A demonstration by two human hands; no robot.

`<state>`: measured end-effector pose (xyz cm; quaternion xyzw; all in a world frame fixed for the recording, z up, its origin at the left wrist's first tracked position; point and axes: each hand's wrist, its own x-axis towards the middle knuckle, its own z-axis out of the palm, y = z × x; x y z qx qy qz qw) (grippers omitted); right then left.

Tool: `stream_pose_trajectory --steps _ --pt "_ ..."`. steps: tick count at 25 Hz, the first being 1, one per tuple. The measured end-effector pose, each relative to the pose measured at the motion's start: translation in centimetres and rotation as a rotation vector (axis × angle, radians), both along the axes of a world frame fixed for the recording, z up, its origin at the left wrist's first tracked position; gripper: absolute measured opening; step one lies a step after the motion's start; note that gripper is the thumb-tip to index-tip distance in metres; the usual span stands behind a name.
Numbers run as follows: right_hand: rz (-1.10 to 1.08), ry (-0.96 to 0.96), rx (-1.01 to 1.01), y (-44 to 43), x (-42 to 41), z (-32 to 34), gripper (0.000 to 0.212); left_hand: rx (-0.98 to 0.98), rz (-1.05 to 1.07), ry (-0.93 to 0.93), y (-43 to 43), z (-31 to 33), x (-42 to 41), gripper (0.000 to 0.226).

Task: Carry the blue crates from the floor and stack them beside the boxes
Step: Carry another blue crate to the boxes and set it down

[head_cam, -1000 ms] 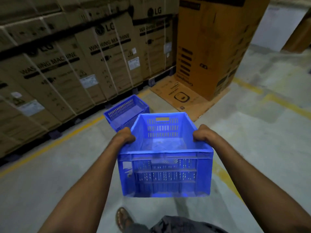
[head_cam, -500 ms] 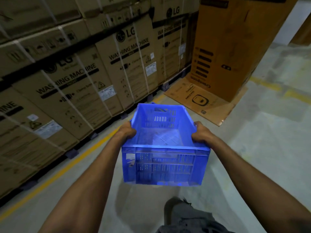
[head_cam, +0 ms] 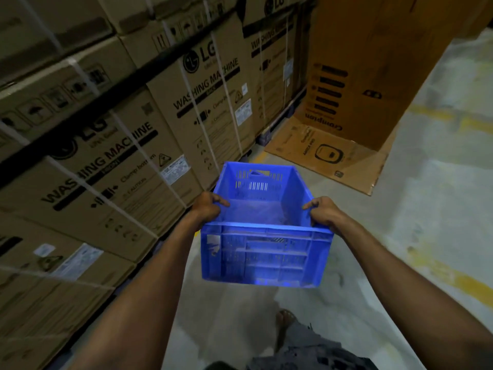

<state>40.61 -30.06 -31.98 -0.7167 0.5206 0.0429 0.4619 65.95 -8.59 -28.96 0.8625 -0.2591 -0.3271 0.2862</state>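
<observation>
Since the earlier frame, stacked brown cardboard washing-machine boxes (head_cam: 170, 121) have drawn closer on my left, cut off by the frame. I count one empty blue perforated plastic crate (head_cam: 264, 236), carried above grey concrete floor (head_cam: 426, 209); its underside is hidden. Left hand (head_cam: 208, 206) and right hand (head_cam: 324, 212), apart, clamp opposite rims.

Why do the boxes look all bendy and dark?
Head view: its wide lens curves the stacked washing machine boxes; dim light darkens the left side, while the blue crate and floor look brighter; edges are a bit blurry.
</observation>
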Motion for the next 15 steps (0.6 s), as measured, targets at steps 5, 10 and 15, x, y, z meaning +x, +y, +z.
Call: stream_pose_trajectory --steps 5,10,15 --pt "0.181 0.289 -0.129 4.9 7.4 -1.5 0.062 -0.059 -0.219 -0.023 1.8 -2.7 8.9 0.047" --pt "-0.068 0.353 -0.056 15.6 12.6 -7.4 0.063 -0.163 -0.428 0.029 5.4 -10.5 18.0 0.051" --pt "-0.337 0.195 -0.051 22.0 18.8 -11.5 0.065 -0.213 -0.463 0.018 8.0 -20.0 26.3 0.054"
